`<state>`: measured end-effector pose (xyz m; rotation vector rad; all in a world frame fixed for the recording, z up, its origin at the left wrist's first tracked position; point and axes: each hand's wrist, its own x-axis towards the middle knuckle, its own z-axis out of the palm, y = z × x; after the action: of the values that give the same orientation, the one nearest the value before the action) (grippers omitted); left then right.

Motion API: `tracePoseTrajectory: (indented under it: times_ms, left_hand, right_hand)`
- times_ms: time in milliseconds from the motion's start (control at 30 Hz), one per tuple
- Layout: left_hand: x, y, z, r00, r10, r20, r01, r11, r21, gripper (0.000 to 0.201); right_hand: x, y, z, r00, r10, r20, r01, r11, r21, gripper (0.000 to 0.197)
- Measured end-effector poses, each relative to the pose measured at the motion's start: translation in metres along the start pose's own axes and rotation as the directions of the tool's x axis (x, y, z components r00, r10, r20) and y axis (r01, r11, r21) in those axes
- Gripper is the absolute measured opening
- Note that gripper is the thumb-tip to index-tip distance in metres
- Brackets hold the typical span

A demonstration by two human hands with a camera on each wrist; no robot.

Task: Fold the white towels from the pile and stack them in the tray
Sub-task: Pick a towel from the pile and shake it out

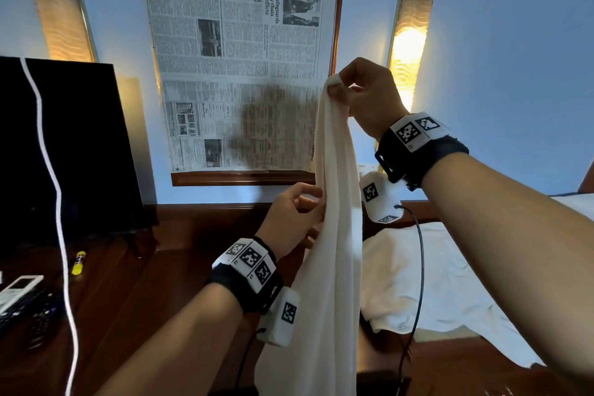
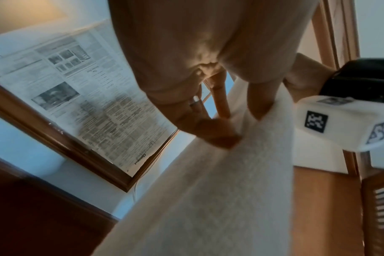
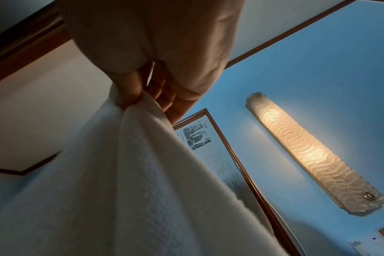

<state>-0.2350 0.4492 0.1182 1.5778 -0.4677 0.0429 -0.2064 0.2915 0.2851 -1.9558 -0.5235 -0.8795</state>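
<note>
The right hand [image 1: 363,96] pinches the top corner of a long white terry towel [image 1: 334,202] hanging lengthwise, the left hand [image 1: 294,219] apparently pinching its edge midway, its lower end cut off below.

The head camera looks forward and slightly down at a wall with a framed newspaper [image 1: 238,58]. Each wrist camera sits close under its hand, tilted upward. All three views share the hanging towel [image 1: 334,202] and that newspaper frame.
</note>
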Motion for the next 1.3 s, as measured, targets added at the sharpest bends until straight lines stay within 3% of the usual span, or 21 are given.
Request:
tracePoseTrajectory:
  times_ms: [167, 367, 600, 667, 767, 900, 1033, 1200, 1300]
  left_hand:
    - [0.002, -0.014, 0.005, 0.984, 0.162, -0.077, -0.125, 0.927, 0.355, 0.008]
    - [-0.003, -0.024, 0.005, 0.932, 0.231, -0.278, -0.151, 0.948, 0.281, 0.019]
    - [-0.008, -0.021, -0.023, 0.951, 0.198, -0.235, -0.187, 0.98, 0.069, 0.022]
    - [-0.006, -0.018, -0.03, 0.936, 0.22, -0.276, -0.206, 0.975, 0.082, 0.022]
    - [-0.005, -0.01, -0.041, 0.89, 0.288, -0.353, -0.215, 0.949, 0.231, 0.018]
    - [-0.006, -0.005, -0.04, 0.908, 0.321, -0.27, -0.169, 0.869, 0.466, 0.011]
    - [-0.001, -0.008, -0.032, 0.885, 0.424, -0.192, -0.222, 0.747, 0.627, 0.026]
    - [-0.003, -0.007, -0.016, 0.946, 0.291, -0.142, -0.193, 0.858, 0.476, 0.042]
    - [-0.008, -0.013, -0.005, 0.96, 0.258, -0.112, -0.165, 0.839, 0.519, 0.055]
  right_hand:
    - [0.0, 0.003, -0.003, 1.0, 0.002, 0.004, -0.003, 1.0, 0.013, 0.012]
    - [0.0, 0.014, -0.016, 0.998, 0.026, -0.049, -0.026, 1.0, -0.001, 0.017]
    - [-0.006, 0.033, -0.027, 0.994, 0.073, -0.08, -0.08, 0.992, -0.096, 0.018]
    - [-0.008, 0.037, -0.028, 0.992, 0.09, -0.089, -0.102, 0.986, -0.136, 0.02]
    - [-0.011, 0.039, -0.027, 0.991, 0.097, -0.096, -0.112, 0.981, -0.159, 0.021]
    - [-0.01, 0.03, -0.02, 0.997, 0.06, -0.051, -0.066, 0.99, -0.126, 0.021]
    - [-0.006, 0.016, -0.013, 0.999, 0.011, 0.051, -0.007, 0.996, -0.085, 0.021]
    - [-0.003, 0.004, -0.007, 0.997, -0.018, 0.071, 0.023, 0.997, -0.077, 0.012]
    - [-0.003, 0.005, -0.006, 0.998, -0.021, 0.058, 0.027, 0.994, -0.108, 0.011]
